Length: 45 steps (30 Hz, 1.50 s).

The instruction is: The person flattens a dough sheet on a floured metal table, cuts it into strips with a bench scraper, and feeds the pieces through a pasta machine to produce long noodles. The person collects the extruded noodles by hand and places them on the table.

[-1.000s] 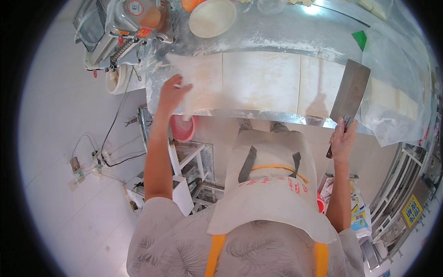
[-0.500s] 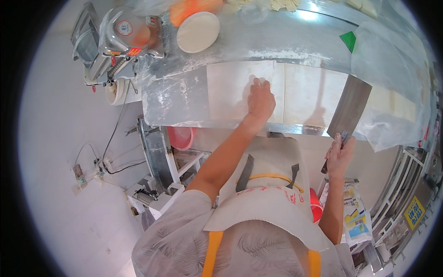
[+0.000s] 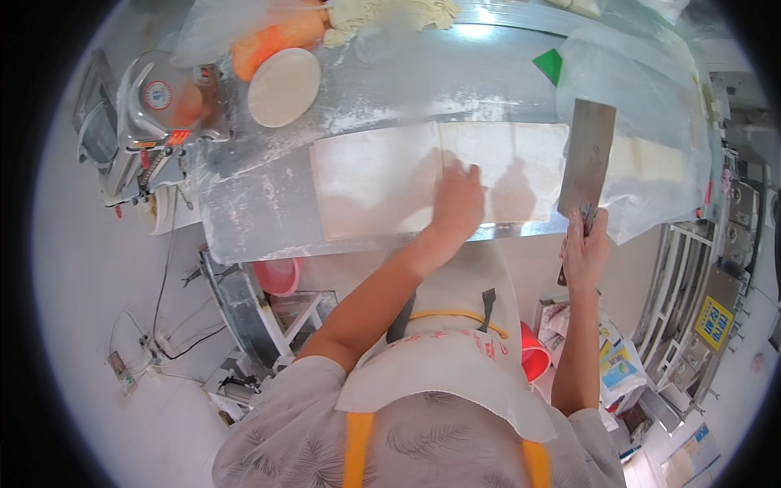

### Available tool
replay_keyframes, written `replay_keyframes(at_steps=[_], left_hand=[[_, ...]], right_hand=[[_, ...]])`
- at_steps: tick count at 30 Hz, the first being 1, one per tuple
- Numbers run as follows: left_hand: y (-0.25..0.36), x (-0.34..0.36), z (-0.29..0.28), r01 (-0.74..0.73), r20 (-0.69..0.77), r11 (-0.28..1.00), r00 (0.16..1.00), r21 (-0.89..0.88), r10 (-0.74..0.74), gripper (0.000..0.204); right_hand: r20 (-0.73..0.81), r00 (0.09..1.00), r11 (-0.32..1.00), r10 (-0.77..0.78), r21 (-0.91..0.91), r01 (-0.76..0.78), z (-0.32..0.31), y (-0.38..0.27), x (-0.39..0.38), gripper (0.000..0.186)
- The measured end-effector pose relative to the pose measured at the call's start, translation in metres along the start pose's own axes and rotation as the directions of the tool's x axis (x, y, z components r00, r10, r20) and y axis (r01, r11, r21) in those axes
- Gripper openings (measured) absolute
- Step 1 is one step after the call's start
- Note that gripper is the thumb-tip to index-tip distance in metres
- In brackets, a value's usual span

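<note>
At ten o'clock stands a shiny rounded machine (image 3: pixel 161 98). The metal table (image 3: pixel 256 199) carries dusty white streaks; at eleven lies a smooth cream disc (image 3: pixel 285 88). Just left of twelve is the left sheet (image 3: pixel 374 179), pale, flat and four-sided. At two o'clock, the left hand (image 3: pixel 460 203) bends its fingers, slightly parted, over the seam with the matching right sheet (image 3: pixel 512 167); whether they pinch an edge I cannot tell. A green triangle (image 3: pixel 549 67) sits between one and two. At three, the right hand (image 3: pixel 587 252) is clamped on a cleaver (image 3: pixel 590 150), its broad steel blade pointing toward twelve, beside wrinkled clear plastic (image 3: pixel 651 98).
</note>
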<state>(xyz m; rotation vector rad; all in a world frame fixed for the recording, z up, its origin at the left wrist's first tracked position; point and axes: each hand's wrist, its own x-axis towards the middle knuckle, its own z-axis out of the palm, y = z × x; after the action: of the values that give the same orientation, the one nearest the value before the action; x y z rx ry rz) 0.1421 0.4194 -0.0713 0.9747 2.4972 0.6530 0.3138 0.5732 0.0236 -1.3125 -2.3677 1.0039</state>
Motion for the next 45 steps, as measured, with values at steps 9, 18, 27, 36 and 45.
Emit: replay_keyframes(at_steps=[9, 18, 27, 36, 45], left_hand=[[0.13, 0.064, 0.112, 0.154, 0.277, 0.983, 0.953, -0.105, -0.12, 0.054], [0.149, 0.069, 0.154, 0.243, 0.191, 0.969, 0.95, 0.051, -0.248, 0.031], [0.152, 0.073, 0.043, 0.444, 0.089, 0.885, 0.896, -0.139, -0.435, 0.017], [-0.071, -0.021, -0.084, 0.139, -0.462, 0.835, 0.779, -0.533, -0.424, 0.008], [-0.247, -0.083, -0.092, 0.371, -0.345, 0.63, 0.596, -0.682, -0.725, 0.015]], right_hand=[[0.057, 0.995, 0.976, -0.081, 0.209, 0.068, -0.032, -0.002, 0.085, 0.02], [0.183, 0.972, 0.982, -0.15, 0.141, 0.125, -0.061, 0.045, 0.133, 0.021], [0.272, 0.96, 0.908, -0.062, 0.415, -0.059, -0.092, 0.021, 0.142, 0.018], [0.328, 0.936, 0.856, -0.128, 0.514, -0.064, -0.071, -0.025, 0.127, 0.015], [0.452, 0.885, 0.895, -0.108, 0.431, -0.111, 0.002, -0.078, 0.059, 0.02]])
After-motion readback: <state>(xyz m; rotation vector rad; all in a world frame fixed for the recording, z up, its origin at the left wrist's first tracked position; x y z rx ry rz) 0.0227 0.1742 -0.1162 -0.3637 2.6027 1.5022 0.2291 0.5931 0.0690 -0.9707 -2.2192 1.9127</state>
